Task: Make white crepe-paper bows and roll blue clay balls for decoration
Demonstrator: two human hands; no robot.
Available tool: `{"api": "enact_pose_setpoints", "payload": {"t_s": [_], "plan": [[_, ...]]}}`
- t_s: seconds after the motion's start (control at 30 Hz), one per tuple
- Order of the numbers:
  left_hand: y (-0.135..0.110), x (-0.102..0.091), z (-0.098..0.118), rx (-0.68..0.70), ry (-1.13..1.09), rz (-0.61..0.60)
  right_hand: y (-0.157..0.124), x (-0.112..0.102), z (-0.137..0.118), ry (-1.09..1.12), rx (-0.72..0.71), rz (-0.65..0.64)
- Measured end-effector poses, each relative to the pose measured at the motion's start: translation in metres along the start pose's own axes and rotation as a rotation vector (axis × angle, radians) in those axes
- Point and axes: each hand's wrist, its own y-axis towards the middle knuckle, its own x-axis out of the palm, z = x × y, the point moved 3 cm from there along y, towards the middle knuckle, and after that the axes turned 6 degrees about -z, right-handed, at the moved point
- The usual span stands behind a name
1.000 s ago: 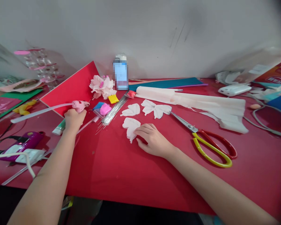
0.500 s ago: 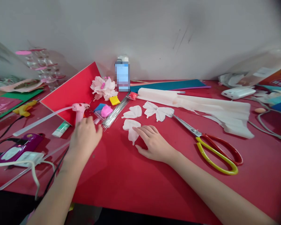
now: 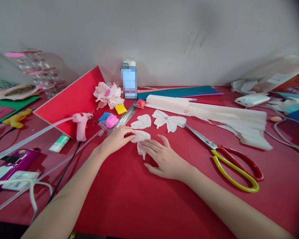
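My right hand (image 3: 161, 157) lies with its fingers spread, the fingertips resting on a white paper petal piece (image 3: 142, 136). At that piece's left edge is my left hand (image 3: 118, 139), thumb and fingers pinched together; what is between them is too small to make out. A thin dark line shows beside the petal piece, near the right fingers. Just behind lie another white petal piece (image 3: 141, 121) and a wider, several-lobed white one (image 3: 169, 120). To the right rest large scissors (image 3: 212, 145) with red and yellow handles, their tip touching the wider piece.
A pink glue gun (image 3: 81, 126) stands left by a tilted red board (image 3: 69, 99). Behind my left hand are thin metal wires (image 3: 126, 117), pink clay (image 3: 112, 121) and a yellow packet (image 3: 121, 109). A paper flower (image 3: 109, 94), phone (image 3: 129, 83) and white paper strip (image 3: 214, 111) lie farther back.
My left hand has moved right, from beside the glue gun to the petal piece, and its fingers are now pinched. My right hand stays on the petal piece. The view has shifted slightly.
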Motion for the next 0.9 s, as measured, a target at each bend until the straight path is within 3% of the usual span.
{"api": "enact_pose_setpoints", "payload": {"t_s": [0.43, 0.9], "plan": [[0.0013, 0.0016, -0.0088, -0.03, -0.043, 0.012, -0.0074, -0.0022, -0.0041, 0.067, 0.003, -0.058], [-0.0018, -0.0039, -0.0052, -0.038, -0.032, -0.063, -0.01, -0.005, -0.0036, 0.078, -0.044, 0.0]]}}
